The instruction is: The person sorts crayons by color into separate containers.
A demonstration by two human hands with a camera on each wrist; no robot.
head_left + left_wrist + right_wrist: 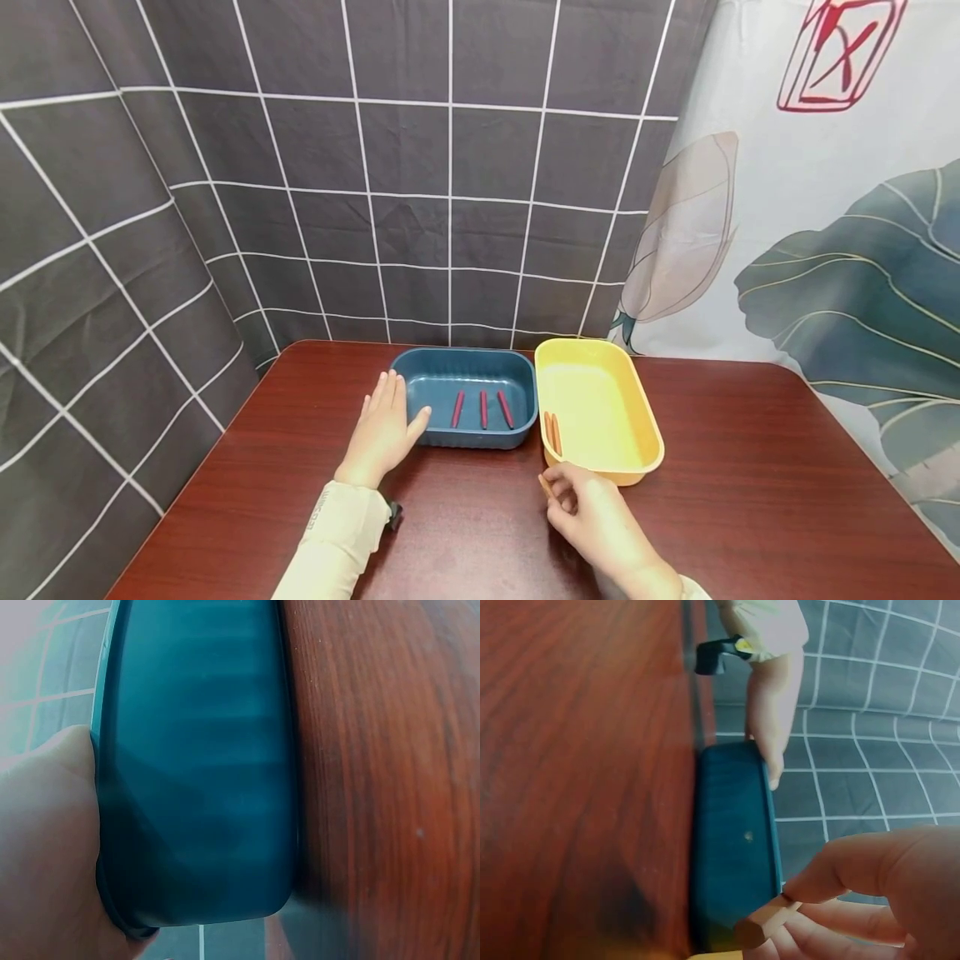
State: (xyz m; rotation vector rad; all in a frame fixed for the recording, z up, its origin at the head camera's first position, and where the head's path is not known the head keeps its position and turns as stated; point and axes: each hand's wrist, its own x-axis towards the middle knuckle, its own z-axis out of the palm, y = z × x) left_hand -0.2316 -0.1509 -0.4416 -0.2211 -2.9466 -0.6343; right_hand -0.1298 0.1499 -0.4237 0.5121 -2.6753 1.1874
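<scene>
My left hand (381,429) rests on the left end of a blue plastic tray (480,438), fingers straight along the rim and thumb extended over the front edge. Inside that tray lie three short dark-red sticks (483,410), spaced apart. Just in front of the yellow tray (600,400), my right hand (596,512) pinches a short orange-brown stick (759,924) between thumb and fingertips. Its end looks six-sided in the right wrist view. Two similar orange sticks (552,433) lie side by side along the left wall of the yellow tray.
Both trays stand side by side near the back edge of a reddish-brown wooden table (465,517). Behind it hangs a dark grey cloth (405,225) with white grid lines. A white leaf-patterned cloth (697,275) hangs at the right.
</scene>
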